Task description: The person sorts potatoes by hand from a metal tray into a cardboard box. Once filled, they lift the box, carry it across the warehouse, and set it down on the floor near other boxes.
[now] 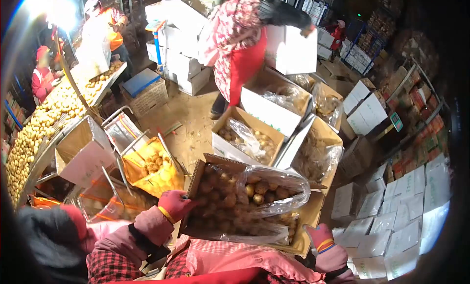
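Between both hands [175, 204], box [215, 230] tilted rightward.

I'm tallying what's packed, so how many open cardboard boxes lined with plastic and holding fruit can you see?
5: the carried box gripped by the left hand and right hand; four floor boxes. Others may be hidden.

L hand [175, 204] in a red glove, fingers curled, arm bent. R hand [320, 236] low, gloved too, wrist bent.
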Available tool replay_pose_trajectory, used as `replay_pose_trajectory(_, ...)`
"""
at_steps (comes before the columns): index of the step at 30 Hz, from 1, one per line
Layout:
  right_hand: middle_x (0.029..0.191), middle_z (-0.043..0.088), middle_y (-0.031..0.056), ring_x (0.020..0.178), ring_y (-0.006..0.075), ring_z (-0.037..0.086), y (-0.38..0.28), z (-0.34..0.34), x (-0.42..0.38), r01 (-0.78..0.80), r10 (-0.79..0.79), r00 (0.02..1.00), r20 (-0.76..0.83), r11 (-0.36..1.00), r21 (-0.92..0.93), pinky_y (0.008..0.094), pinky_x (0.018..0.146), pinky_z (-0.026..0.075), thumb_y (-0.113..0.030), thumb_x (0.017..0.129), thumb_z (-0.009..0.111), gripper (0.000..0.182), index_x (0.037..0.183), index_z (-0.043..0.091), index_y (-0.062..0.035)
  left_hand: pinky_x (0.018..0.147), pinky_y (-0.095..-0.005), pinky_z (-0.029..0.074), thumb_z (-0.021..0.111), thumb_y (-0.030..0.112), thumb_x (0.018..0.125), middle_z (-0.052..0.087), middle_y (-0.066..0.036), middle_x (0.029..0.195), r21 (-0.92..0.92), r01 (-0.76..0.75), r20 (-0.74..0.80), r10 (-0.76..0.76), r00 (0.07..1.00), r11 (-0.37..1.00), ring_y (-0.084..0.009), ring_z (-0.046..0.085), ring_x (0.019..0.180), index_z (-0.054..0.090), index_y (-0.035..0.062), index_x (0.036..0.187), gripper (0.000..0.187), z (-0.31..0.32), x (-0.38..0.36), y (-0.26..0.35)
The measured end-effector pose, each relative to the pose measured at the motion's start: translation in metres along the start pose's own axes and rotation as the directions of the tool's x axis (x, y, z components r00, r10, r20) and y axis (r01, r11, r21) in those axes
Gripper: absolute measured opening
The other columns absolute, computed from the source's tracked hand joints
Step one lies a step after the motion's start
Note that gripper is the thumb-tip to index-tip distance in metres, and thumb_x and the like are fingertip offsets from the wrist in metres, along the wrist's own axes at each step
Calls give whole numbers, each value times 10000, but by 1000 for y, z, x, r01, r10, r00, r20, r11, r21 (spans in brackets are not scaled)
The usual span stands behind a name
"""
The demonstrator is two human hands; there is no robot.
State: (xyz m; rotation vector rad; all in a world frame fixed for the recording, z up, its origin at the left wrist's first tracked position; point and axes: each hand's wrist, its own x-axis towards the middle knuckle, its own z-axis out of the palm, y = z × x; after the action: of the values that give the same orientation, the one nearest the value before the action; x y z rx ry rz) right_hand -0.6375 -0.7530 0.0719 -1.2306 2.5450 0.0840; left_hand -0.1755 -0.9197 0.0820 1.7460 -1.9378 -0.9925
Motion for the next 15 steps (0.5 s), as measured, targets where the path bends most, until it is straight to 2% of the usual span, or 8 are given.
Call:
replay_pose_trajectory(2, 793, 636, 269, 805, 425, 623, -33, -5, 9, 25, -23, 999, -40, 999, 28, 480, 699, 485, -611, 723, 646, 641, 760, 662, 28, 624, -435, 505, 692, 457, 731, 619, -192, 659, -32, 31, 4, -31, 1000, 999, -374, 635, 699, 674, 54, 721, 404, -24, 10, -12)
replay_pose_trajectory(3, 789, 634, 271, 800, 429, 621, -48, -7, 12, 45, -41, 996, -74, 998, 48, 481, 699, 484, -615, 719, 650, 645, 750, 659, 29, 619, -429, 502, 699, 462, 725, 620, -189, 656, 63, 11, -73, -7, 997, 998, -367, 637, 694, 681, 57, 725, 406, -28, 17, -26)
replay_pose_trajectory(6, 792, 633, 272, 796, 431, 619, -87, -16, 38, 71, -68, 997, -45, 994, 77, 483, 706, 486, -621, 718, 648, 653, 751, 654, 32, 617, -416, 502, 707, 477, 715, 622, -190, 664, -53, 52, -96, -57, 994, 997, -362, 641, 695, 686, 58, 735, 420, -43, 34, -51)
replay_pose_trajectory(7, 818, 636, 270, 809, 429, 617, -112, -36, 43, 104, -106, 994, 42, 994, 38, 484, 714, 488, -606, 725, 642, 631, 784, 664, 22, 620, -401, 502, 721, 462, 709, 628, -189, 678, -61, 9, -150, -18, 989, 998, -354, 644, 701, 694, 58, 751, 408, -41, 44, -66)
replay_pose_trajectory(8, 818, 636, 270, 809, 429, 617, -122, -37, 54, 106, -108, 993, 44, 993, 42, 484, 714, 488, -606, 725, 642, 631, 784, 664, 22, 620, -401, 502, 721, 462, 709, 628, -189, 678, -57, 10, -151, -19, 988, 998, -354, 644, 701, 694, 58, 751, 408, -48, 50, -68)
replay_pose_trajectory(11, 836, 639, 264, 824, 424, 617, -152, -42, 93, 281, -282, 958, -45, 959, -27, 479, 733, 486, -571, 730, 639, 597, 816, 677, 18, 624, -389, 505, 729, 445, 709, 639, -179, 695, -127, 35, -202, -60, 977, 991, -336, 650, 699, 709, 67, 788, 386, -57, 74, -67)
replay_pose_trajectory(13, 839, 640, 260, 838, 416, 620, -175, -49, 120, 269, -270, 963, -22, 963, -23, 471, 740, 484, -570, 730, 644, 593, 819, 677, 16, 611, -385, 494, 737, 436, 707, 638, -174, 692, -132, 84, -226, -113, 968, 988, -323, 651, 680, 714, 70, 806, 380, -62, 95, -75)
replay_pose_trajectory(15, 833, 644, 253, 828, 415, 624, -192, -48, 156, 282, -284, 958, -42, 959, -33, 457, 737, 490, -548, 723, 662, 565, 811, 677, 9, 583, -387, 476, 749, 414, 701, 628, -172, 664, -136, 108, -236, -138, 962, 985, -311, 647, 645, 708, 60, 782, 365, -76, 116, -44)
